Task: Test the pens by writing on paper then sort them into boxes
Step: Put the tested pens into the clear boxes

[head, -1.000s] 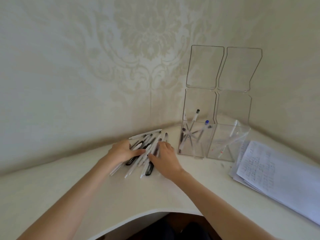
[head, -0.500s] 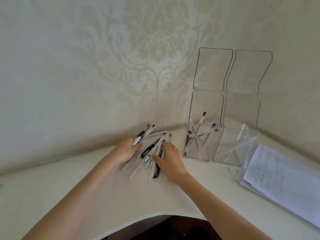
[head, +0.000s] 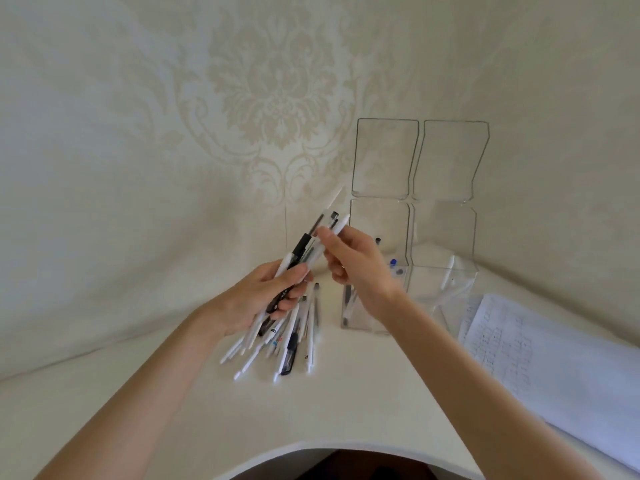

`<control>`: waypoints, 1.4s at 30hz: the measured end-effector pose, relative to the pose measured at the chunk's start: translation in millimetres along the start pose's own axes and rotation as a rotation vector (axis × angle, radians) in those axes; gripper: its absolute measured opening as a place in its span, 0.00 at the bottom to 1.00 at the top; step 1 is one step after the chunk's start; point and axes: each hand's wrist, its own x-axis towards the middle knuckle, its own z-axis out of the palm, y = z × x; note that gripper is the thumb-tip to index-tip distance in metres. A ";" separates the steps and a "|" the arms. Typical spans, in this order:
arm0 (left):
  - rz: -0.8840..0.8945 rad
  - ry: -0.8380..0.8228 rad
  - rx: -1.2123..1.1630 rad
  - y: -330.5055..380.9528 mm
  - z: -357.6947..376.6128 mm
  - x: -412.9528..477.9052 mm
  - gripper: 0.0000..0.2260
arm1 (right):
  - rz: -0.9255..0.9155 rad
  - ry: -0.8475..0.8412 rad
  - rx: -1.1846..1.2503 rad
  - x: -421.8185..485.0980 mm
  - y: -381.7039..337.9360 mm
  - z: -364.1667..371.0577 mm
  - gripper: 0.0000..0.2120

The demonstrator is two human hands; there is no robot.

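My left hand [head: 258, 299] is raised above the desk, closed around a bundle of pens [head: 308, 247] that fans up to the right. My right hand [head: 353, 263] pinches a white pen [head: 337, 227] at the top of that bundle. Several more pens [head: 291, 341], white and black, lie in a loose pile on the desk below my left hand. Two clear boxes stand in the corner with their lids up: the left box [head: 363, 323] holds a few pens and is partly hidden by my right wrist, the right box [head: 446, 289] holds a few white pens. Written-on paper [head: 540, 355] lies to the right.
The white desk [head: 329, 417] has a curved cut-out front edge and sits in a corner between two patterned walls. The sheets of paper are stacked and reach the right border of the view, close to the right box.
Both hands were flat on the pen pile. My left hand has since lifted a bundle of pens off the desk, and my right hand has risen to grip one pen at its top.
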 end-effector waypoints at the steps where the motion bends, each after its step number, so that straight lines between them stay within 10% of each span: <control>1: 0.004 -0.002 0.006 3.8 6.8 3.5 0.12 | -0.015 0.000 0.013 -2.2 -3.1 -7.5 0.12; 18: 0.180 0.229 -0.207 34.9 96.5 83.0 0.10 | -0.220 0.442 0.070 -15.6 -50.7 -130.6 0.12; 23: 0.193 0.314 -0.236 31.6 73.3 80.7 0.08 | -0.228 0.640 -0.374 -4.2 -51.3 -164.9 0.08; 31: 0.157 0.161 -0.187 25.3 83.0 77.2 0.15 | -0.135 0.549 -0.673 -13.0 -38.4 -157.7 0.10; 42: 0.147 -0.026 -0.246 24.5 82.1 61.9 0.15 | -0.043 0.078 -0.169 -3.7 -40.9 -76.5 0.11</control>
